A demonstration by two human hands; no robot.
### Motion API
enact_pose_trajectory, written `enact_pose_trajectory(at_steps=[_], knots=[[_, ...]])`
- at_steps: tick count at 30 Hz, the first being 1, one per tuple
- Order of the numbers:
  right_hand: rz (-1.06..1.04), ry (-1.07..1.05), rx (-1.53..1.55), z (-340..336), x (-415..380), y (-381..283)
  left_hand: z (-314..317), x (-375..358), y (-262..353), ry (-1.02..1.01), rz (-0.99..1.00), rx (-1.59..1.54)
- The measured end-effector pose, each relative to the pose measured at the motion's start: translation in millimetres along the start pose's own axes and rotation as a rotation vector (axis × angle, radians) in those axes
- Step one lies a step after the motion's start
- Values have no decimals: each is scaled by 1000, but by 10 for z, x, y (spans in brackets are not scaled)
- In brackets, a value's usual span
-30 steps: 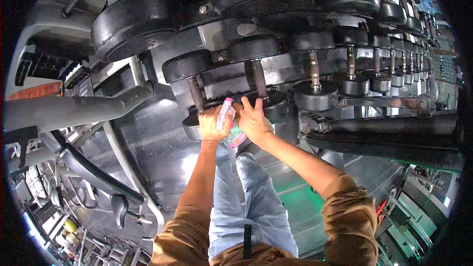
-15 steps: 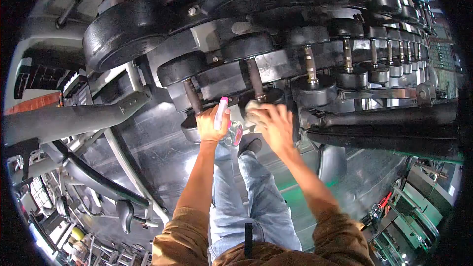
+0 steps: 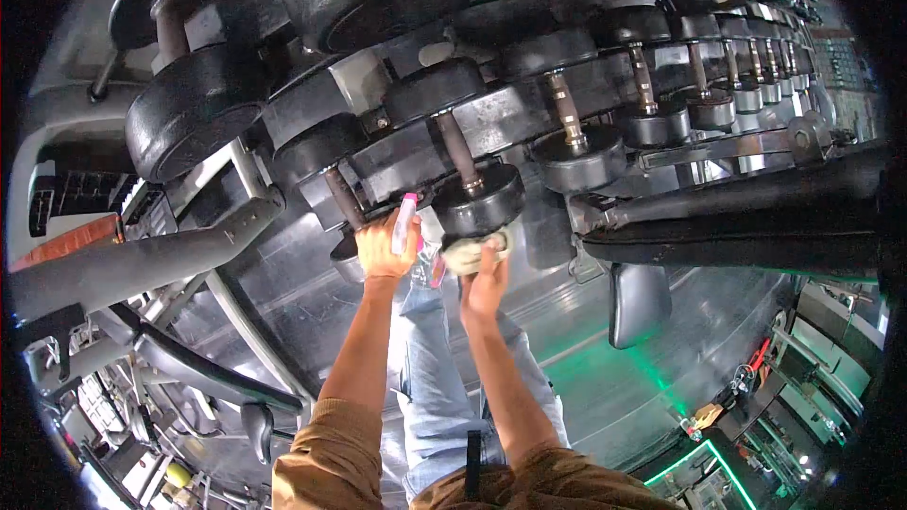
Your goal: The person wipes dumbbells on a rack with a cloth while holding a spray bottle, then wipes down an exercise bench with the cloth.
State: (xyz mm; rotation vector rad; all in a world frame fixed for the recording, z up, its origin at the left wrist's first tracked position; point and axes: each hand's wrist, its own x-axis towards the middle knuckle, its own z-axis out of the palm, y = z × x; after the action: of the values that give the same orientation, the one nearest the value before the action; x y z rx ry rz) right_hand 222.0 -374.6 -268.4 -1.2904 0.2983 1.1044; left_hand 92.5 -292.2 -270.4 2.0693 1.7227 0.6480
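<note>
Fisheye view: black corners, straight edges bowing near the rim. Indoor light uneven, dimmer among the racks. Pale sheen on the floor (image 3: 590,406), green glow lower right, where a green light strip (image 3: 727,470) shines. Soft highlights on the black dumbbell head (image 3: 194,113), upper left. Cloth (image 3: 477,255) near centre slightly blurred; far-right background soft.

I can't read any lettering, number or sign from my end of the feed. The pale oval (image 3: 436,54) at 12 o'clock on the dumbbell rack (image 3: 493,123) shows me no legible characters. Toward 1 o'clock, a dumbbell handle (image 3: 566,110) carries light marks — too small for me to make out. Just off centre toward 7 o'clock, the spray bottle (image 3: 424,271) has pink patches — nothing I can read.
</note>
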Motion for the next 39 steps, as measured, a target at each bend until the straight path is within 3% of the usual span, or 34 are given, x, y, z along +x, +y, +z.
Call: enact_pose_trajectory(at_steps=[3, 5, 7, 9, 13, 17, 18, 21, 23, 24, 27, 32, 36, 37, 39], knots=[[37, 16, -6, -40, 128, 219, 5, -17, -16, -5, -6, 6], [0, -181, 116, -195, 594, 375, 1, -14, -22, -30, -24, 16], [140, -140, 77, -332, 1028, 364, 4, -15, -13, -16, -11, 19], [82, -250, 21, -493, 1429, 257, -8, 25, 11, 6, 3, 21], [-97, -92, 59, -113, 1114, -339, -23, -7, 27, -9, -11, 4], [-371, -144, -175, -229, 491, -103, -4, 3, -1, -30, -13, 23], [-165, -79, -83, -183, 396, -46, 9, -1, -8, -32, -1, 30], [-171, 86, -253, -16, 223, 277, -7, 3, 26, -59, -32, 27], [-3, 38, 160, 124, 357, 374, 7, -5, -1, -57, -25, 36], [-4, 37, 166, 74, 499, 430, 22, -12, -23, -62, -23, 42], [303, -197, 162, -383, 1160, 612, 37, -15, -39, -54, -16, 68], [80, -133, 87, -352, 1325, 288, 3, 1, 0, -35, -12, 30], [61, 45, 25, -28, 668, -151, -14, 4, 11, -43, -18, 25], [8, -128, 70, -91, 527, -141, -22, -3, 14, -57, -25, 13], [28, -111, 28, -139, 323, -91, -2, -14, -7, -53, -20, 6]])
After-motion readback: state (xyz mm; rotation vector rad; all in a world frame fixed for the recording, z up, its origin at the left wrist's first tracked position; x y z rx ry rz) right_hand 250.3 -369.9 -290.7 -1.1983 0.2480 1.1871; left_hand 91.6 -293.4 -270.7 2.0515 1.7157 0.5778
